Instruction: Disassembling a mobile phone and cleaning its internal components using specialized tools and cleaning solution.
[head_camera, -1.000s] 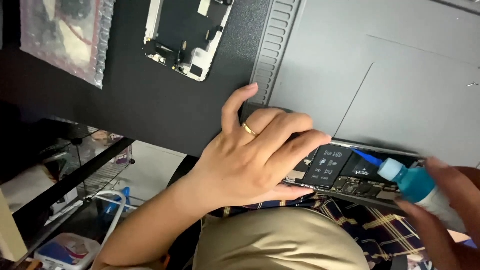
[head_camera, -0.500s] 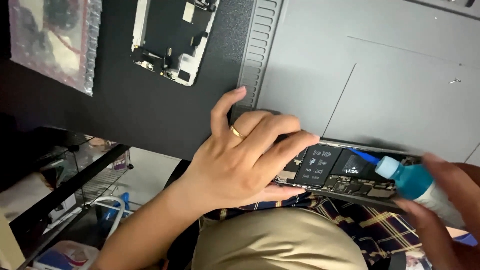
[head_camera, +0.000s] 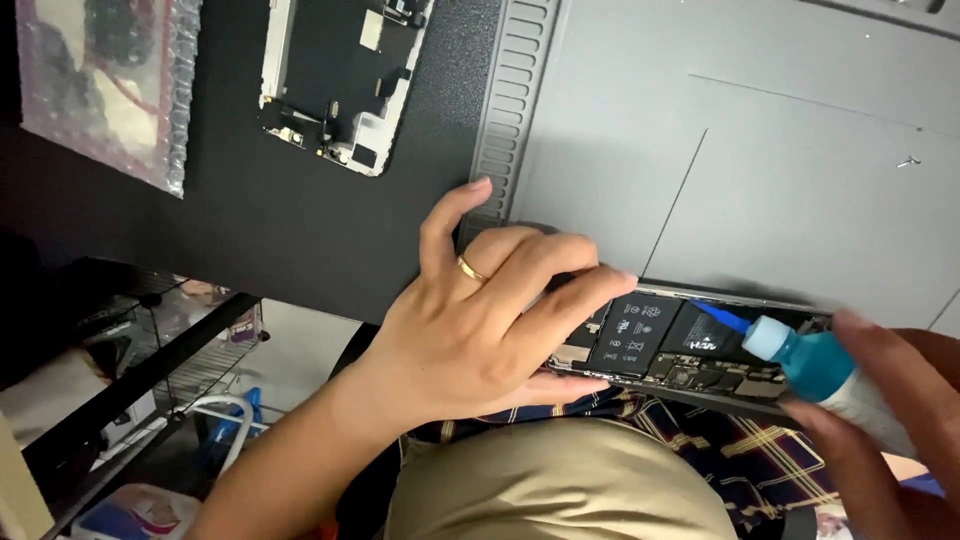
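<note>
view shifted right | bottle (head_camera: 815, 362) tip nearer the battery (head_camera: 633, 333)

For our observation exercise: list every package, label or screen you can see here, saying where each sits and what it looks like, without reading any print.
Bubble-wrap pouch: top left on the dark mat, clear with pinkish contents.
Detached phone screen assembly: top centre, face down, black with pale edges.
Battery label: inside the open phone under the left hand, black with white marks.
Squeeze bottle: in the right hand, teal top, blue nozzle, white body.
</note>
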